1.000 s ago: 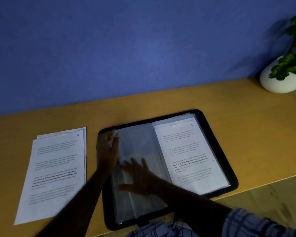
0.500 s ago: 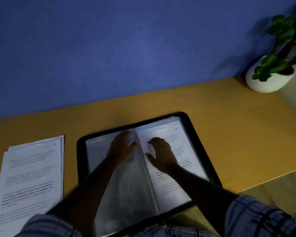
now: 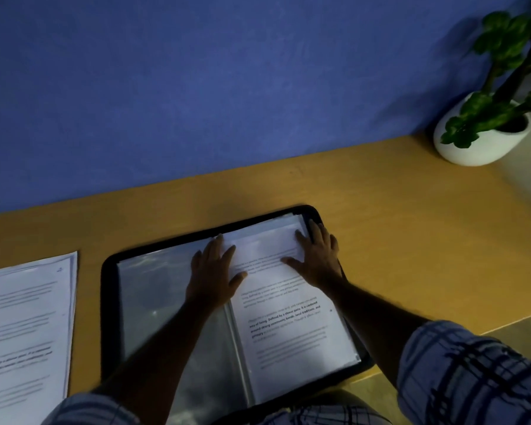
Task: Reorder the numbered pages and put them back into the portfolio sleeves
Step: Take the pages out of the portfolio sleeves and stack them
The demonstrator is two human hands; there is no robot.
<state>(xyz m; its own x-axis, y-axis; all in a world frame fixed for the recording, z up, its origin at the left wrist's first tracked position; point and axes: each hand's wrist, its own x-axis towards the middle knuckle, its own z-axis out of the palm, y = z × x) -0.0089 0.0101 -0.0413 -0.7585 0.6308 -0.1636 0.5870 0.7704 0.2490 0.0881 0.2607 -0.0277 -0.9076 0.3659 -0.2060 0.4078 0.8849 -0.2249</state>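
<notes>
Portfolio (image 3: 107, 302) lies open on the tabletop (image 3: 411, 240), black rim, near the front edge. Right-side sleeve holds a printed page (image 3: 292, 335); left-side sleeve (image 3: 154, 305) is clear plastic, no sheet visible in it. Left hand (image 3: 212, 274) lies flat by the spine near the top, fingers spread, fingertips on the page's inner edge. Right hand (image 3: 319, 259) is flat on the page's upper right corner, fingers extended, nothing pinched. Loose pages (image 3: 25, 326) are stacked on the tabletop left of the portfolio, apart from it. White plant pot (image 3: 478, 148) sits far right against the blue wall (image 3: 196, 87).
</notes>
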